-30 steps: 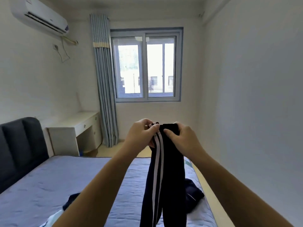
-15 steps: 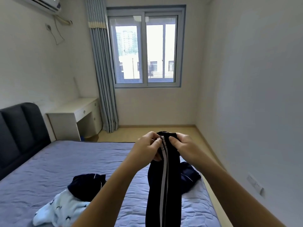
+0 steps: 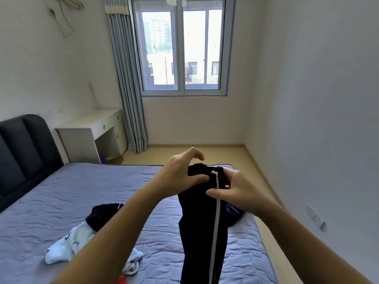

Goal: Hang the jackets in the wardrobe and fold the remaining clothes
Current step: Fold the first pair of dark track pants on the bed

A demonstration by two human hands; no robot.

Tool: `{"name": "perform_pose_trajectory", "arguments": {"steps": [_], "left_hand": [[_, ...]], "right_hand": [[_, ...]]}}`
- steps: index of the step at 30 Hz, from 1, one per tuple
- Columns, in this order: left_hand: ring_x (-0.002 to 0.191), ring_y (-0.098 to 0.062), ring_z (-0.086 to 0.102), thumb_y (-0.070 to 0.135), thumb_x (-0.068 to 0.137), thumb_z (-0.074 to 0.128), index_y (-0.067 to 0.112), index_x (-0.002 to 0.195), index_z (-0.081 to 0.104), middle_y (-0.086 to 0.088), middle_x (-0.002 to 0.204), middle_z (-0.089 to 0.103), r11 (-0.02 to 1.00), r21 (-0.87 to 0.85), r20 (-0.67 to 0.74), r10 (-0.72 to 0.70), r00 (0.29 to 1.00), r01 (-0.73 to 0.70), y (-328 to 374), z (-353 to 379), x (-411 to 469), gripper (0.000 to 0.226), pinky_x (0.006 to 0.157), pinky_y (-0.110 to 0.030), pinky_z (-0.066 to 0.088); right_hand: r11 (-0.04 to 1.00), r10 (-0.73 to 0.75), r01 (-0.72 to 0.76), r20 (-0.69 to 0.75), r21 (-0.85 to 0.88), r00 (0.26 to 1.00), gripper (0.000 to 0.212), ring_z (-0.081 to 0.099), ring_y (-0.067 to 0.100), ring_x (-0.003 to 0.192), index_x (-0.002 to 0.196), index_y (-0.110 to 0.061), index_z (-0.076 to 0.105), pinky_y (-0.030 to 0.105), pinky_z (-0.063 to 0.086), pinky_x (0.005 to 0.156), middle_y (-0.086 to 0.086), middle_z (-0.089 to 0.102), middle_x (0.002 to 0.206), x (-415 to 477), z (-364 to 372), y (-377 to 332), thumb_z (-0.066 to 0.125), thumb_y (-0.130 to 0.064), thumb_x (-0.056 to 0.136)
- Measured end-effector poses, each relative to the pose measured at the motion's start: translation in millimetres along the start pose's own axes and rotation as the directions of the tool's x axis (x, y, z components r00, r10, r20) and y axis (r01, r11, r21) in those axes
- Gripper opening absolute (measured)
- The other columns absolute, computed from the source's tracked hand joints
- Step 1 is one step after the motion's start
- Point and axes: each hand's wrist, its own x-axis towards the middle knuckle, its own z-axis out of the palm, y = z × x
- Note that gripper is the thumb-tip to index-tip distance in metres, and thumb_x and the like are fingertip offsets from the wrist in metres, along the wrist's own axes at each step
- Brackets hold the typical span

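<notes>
Trousers [image 3: 202, 232], dark navy with a white stripe down the side, hang upright in the air above the foot end of the bed [image 3: 61, 201], their waistband held up in both hands and the legs dropping straight out of the bottom of the view. The left hand [image 3: 180, 173] comes in from seven o'clock and has its thumb laid flat on the front of the waistband; its forefinger arches free above the top edge, touching nothing, and its other fingers go behind the cloth, where I cannot tell how they lie. The right hand [image 3: 238, 191] reaches in from four o'clock and grasps the trousers just below the waistband, its thumb pressed across the front beside the stripe and its fingers curled round the back. On the lilac quilted bed cover, at eight o'clock from the trousers, a pale blue garment [image 3: 67, 244] with small dark prints lies crumpled, and a dark navy garment [image 3: 102, 215] sits touching its far edge. A second dark garment [image 3: 235, 216] lies on the bed at three o'clock, partly hidden behind the hanging legs. A small red object [image 3: 122, 280] shows at the bottom edge, too cut off to identify. The dark padded headboard [image 3: 26, 144] stands at nine o'clock, a white desk [image 3: 90, 126] at ten o'clock beside it, then a grey-blue curtain [image 3: 127, 78] at eleven and the window [image 3: 182, 48] at twelve. A wall socket [image 3: 315, 218] sits low on the wall at three o'clock.
</notes>
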Motion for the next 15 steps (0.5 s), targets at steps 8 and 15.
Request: {"name": "perform_pose_trajectory", "arguments": {"steps": [8, 15], "left_hand": [[0.113, -0.007, 0.052, 0.046, 0.078, 0.071, 0.020, 0.107, 0.058, 0.008, 0.124, 0.052, 0.970, 0.016, 0.039, 0.242, 0.970, -0.242, -21, -24, -10, 0.041, 0.095, -0.025, 0.044], [0.104, -0.009, 0.055, 0.050, 0.077, 0.067, 0.022, 0.075, 0.065, 0.004, 0.114, 0.054, 0.937, 0.139, 0.028, 0.319, 0.947, -0.320, -9, -57, 3, 0.028, 0.089, -0.036, 0.050]], "right_hand": [[0.990, -0.075, 0.089, -0.122, 0.113, 0.990, 0.036, 0.064, 0.006, 0.085, 0.095, -0.028, 0.070, 0.021, 0.051, 0.079, -0.007, 0.070, 0.087, 4, -25, -8, 0.061, 0.004, 0.081], [0.987, -0.155, 0.155, -0.004, -0.039, 0.988, 0.039, 0.058, 0.009, 0.077, 0.108, -0.018, 0.054, 0.027, 0.051, 0.071, -0.010, 0.058, 0.087, 14, -42, -22, 0.058, 0.012, 0.084]]}}
